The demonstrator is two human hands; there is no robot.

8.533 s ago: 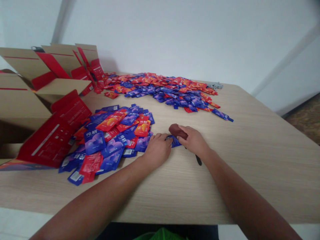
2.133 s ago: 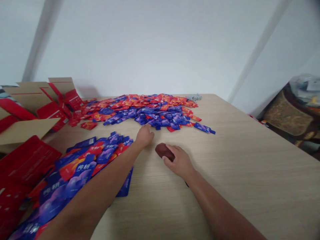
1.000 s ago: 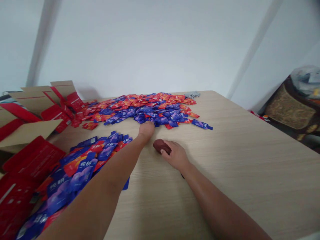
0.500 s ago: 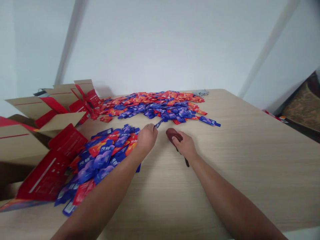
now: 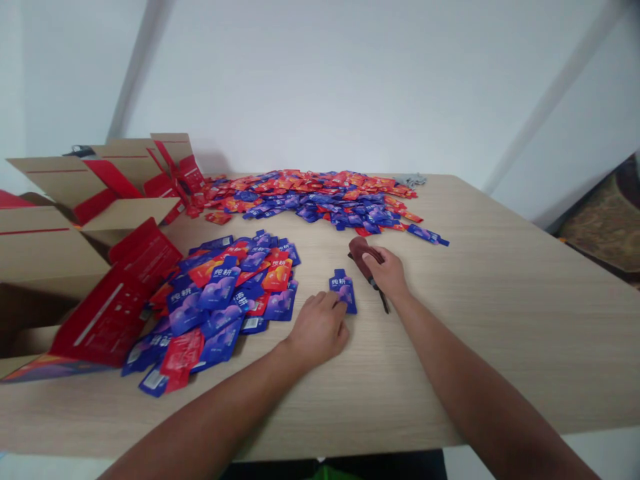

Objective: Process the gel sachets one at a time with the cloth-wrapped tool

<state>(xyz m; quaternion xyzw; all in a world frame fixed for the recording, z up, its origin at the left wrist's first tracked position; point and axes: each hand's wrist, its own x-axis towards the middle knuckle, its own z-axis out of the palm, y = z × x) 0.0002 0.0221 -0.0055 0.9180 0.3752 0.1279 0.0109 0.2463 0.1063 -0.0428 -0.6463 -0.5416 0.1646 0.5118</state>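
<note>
The left hand (image 5: 320, 328) touches the lower edge of a blue pouch (image 5: 341, 285) lying on the table (image 5: 400, 393); whether it pinches it, I cannot tell. The right hand (image 5: 390, 272) grasps a dark red tool (image 5: 359, 251) beside the pouch

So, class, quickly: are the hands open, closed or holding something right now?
Left hand: touching a blue pouch; whether it grips it cannot be told.
Right hand: closed, holding a reddish-brown object.
</note>
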